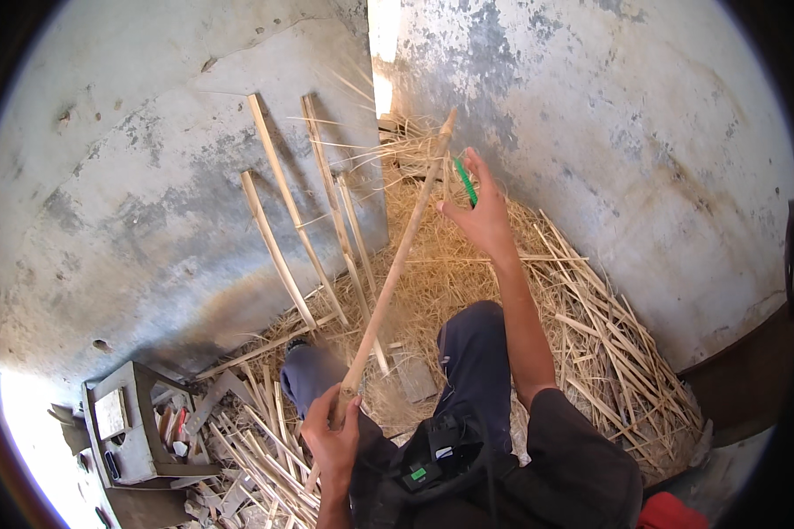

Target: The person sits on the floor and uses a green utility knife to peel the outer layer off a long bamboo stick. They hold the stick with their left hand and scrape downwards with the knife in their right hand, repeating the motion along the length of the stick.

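A long pale wooden stick slants up and away in front of me, its far end near the corner of the walls. My left hand is closed round its near end. Beside the upper part of the stick is my right hand, fingers stretched and thumb apart, not wrapped round the wood. A thin green object shows in the gap between that thumb and fingers; its lower end is hidden by the hand. Whether the hand touches it, I cannot tell.
Several wooden strips lean on the left wall. Straw-like shavings cover the floor, with piled sticks along the right wall. An open-sided box stands at lower left near more split sticks. My knees flank a flat slab.
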The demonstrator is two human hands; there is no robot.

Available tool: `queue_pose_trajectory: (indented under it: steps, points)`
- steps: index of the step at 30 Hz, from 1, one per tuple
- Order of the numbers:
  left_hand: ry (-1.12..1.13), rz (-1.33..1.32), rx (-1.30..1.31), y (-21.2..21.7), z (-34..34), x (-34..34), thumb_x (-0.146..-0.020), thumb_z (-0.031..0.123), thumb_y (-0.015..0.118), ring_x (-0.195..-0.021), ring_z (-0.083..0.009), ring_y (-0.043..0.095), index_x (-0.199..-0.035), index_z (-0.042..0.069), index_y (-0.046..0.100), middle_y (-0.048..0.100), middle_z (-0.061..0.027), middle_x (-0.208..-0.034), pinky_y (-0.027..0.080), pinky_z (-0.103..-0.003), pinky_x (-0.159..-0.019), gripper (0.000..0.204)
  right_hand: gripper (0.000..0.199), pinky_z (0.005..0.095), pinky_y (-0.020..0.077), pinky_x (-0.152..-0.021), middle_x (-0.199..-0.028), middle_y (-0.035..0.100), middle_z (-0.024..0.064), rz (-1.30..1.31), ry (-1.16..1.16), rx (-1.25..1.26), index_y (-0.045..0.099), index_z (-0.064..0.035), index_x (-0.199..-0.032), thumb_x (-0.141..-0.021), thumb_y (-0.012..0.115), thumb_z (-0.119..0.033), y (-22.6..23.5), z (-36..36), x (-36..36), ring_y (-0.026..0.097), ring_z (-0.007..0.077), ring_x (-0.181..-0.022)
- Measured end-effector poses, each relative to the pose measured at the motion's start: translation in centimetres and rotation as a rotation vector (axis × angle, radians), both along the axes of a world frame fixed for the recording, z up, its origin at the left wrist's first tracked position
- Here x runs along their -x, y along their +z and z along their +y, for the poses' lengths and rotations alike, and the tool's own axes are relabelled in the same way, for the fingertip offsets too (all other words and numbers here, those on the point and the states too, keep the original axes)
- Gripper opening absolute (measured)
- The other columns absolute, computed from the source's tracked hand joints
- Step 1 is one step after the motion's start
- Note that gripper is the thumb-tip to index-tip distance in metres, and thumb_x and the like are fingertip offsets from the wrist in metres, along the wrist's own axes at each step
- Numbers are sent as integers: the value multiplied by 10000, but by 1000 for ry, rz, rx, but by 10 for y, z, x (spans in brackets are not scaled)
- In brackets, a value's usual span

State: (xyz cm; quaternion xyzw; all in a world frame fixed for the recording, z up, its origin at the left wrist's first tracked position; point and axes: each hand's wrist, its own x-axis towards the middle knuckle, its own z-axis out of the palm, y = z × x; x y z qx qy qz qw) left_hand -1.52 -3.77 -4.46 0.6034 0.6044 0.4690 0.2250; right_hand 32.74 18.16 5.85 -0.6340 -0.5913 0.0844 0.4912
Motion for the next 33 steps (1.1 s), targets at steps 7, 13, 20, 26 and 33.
queue_pose_trajectory:
  steps: [7, 13, 20, 26, 33]
  points:
    - [-54, 77, -46, 7, -10, 7, -867, 64, 898, -817, -268, 739, -1179, -20, 778, 765, -162, -948, 565, -370, -745, 344, 1174, 527, 522, -1169, -1642, 549, 199, 78, -186, 103, 260, -148, -1759, -808, 946, -194, -32, 83, -34, 566, 376, -1486]
    - [-64, -56, 102, 5, -19, 29, -895, 69, 889, -821, -189, 735, -1171, -43, 787, 786, -135, -944, 566, -323, -758, 316, 1076, 480, 603, -988, -1416, 717, 174, 53, -81, 187, 436, -150, -1698, -768, 972, -224, -32, 98, -61, 703, 348, -1262]
    - [-160, -254, 353, 8, -21, 58, -962, 54, 838, -872, -103, 703, -1232, -96, 786, 791, -70, -978, 546, -261, -786, 313, 947, 493, 620, -853, -1450, 671, 106, -394, -235, -235, 575, -219, -1592, -737, 981, -195, -28, 90, -84, 751, 333, -988]
    - [-165, -221, 317, 21, -22, 77, -936, 42, 850, -731, -67, 601, -1208, -68, 810, 727, -63, -831, 420, -248, -617, 296, 867, 476, 638, -901, -1500, 660, 8, -520, -56, -76, 610, -288, -1547, -755, 947, -179, 0, 64, -55, 752, 327, -1103]
    - [-199, -24, 241, 36, -23, 102, -906, 55, 863, -677, -93, 604, -1200, -62, 814, 730, -83, -777, 419, -272, -607, 319, 591, 444, 637, -937, -1294, 781, 5, -861, 210, 94, 774, -270, -1358, -783, 909, -282, -5, 79, -88, 759, 264, -1125]
